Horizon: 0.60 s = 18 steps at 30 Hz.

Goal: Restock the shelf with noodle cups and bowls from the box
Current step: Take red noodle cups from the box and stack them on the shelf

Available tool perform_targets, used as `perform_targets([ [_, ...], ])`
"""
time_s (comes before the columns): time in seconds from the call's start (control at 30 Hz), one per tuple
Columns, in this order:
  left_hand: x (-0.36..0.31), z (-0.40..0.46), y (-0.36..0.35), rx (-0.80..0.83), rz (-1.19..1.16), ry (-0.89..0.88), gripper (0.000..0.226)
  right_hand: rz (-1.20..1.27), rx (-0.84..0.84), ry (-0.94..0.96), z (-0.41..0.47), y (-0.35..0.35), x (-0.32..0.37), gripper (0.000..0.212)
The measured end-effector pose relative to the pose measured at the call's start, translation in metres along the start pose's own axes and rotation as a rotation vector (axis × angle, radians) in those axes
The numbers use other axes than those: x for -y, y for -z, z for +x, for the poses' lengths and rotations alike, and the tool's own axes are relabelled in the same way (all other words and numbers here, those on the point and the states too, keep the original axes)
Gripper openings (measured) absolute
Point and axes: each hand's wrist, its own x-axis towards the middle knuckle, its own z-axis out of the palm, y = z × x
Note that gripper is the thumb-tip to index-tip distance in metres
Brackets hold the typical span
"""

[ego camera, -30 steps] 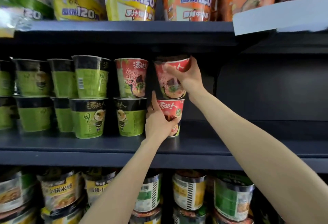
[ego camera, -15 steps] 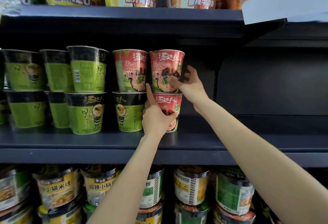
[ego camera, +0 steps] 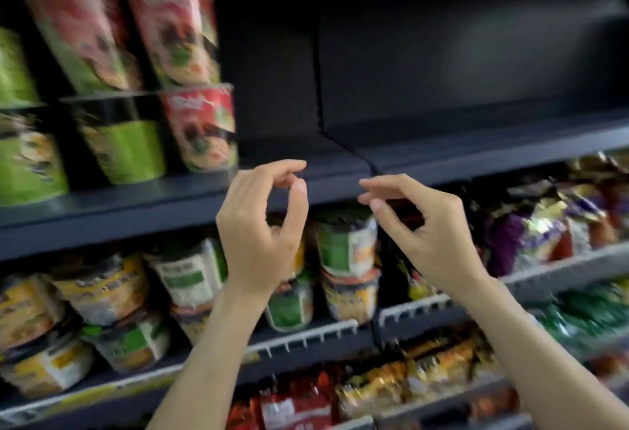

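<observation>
- Left hand (ego camera: 258, 225): empty, fingers loosely curled, in front of the shelf (ego camera: 306, 187) edge
- Right hand (ego camera: 429, 228): empty, fingers relaxed and apart
- Red noodle cups (ego camera: 200, 126): stacked two high at the row's right end, blurred; my hands touch neither
- Step, I judge: between placements
- Next: fetch another cup from the box, not in view; bare shelf space lies right of the stack

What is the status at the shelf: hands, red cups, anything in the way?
Left hand and right hand empty, off the shelf. Top red cup stacked on lower red cup. Nothing in the way.
</observation>
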Motion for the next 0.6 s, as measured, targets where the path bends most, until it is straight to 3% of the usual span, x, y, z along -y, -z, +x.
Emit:
perform_targets([
  [0.17, -0.053, -0.096, -0.072, 0.298, -0.149, 0.028, 0.021, -0.217, 0.227, -0.254, -0.141, 0.074, -0.058, 0.031],
  [0.37, -0.128, -0.258, -0.169, 0.945, -0.203, 0.404, 0.025, -0.387, 0.377, -0.808, -0.336, 0.186, -0.135, 0.023],
  [0.47, -0.154, -0.333, -0.207, 1.192, -0.168, 0.534, 0.033, -0.402, 0.434, -1.070, -0.409, 0.229, -0.167, 0.026],
  [0.6, -0.202, -0.431, -0.255, 1.457, -0.115, 0.625, 0.032, -0.423, 0.481, -1.217, -0.489, 0.279, -0.200, 0.029],
])
